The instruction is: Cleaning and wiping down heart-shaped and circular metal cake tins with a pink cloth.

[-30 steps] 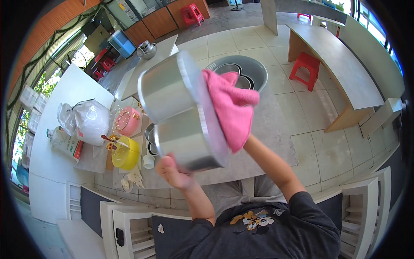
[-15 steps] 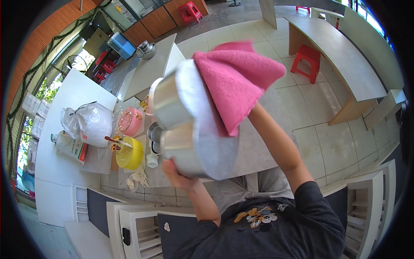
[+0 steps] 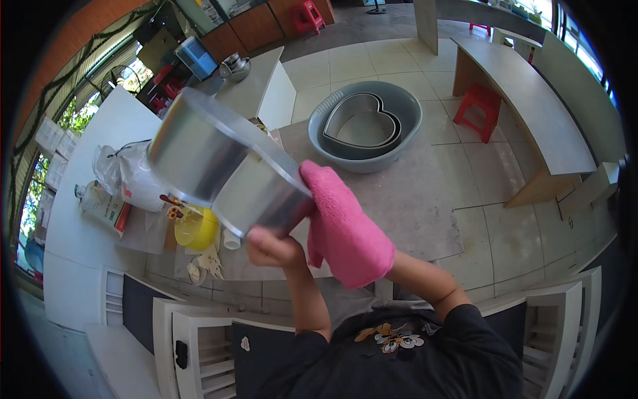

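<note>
A shiny metal heart-shaped cake pan (image 3: 262,189) is held up, tilted, over the left part of the grey table. My left hand (image 3: 274,247) is closed on its near lower edge, thumb on top. A fluffy pink cloth (image 3: 349,229) drapes over my right hand and presses against the pan's right edge. My right fingers are hidden beneath the cloth; only the wrist and forearm (image 3: 428,282) show. Beyond the cloth stands an oval grey basin (image 3: 319,143) holding nested heart-shaped pans (image 3: 364,121).
Left of the pan are a yellow cake (image 3: 198,229), a small white cup (image 3: 231,240) and off-white scraps (image 3: 211,263). A white side table (image 3: 73,266) carries plastic bags (image 3: 143,179). Metal bowls (image 3: 235,68) sit on a farther table. A red stool (image 3: 480,110) stands right.
The pan has swung left and turned. My right hand and cloth have dropped from the pan's upper surface to its right edge, uncovering the basin. The pan now hides the pink cake.
</note>
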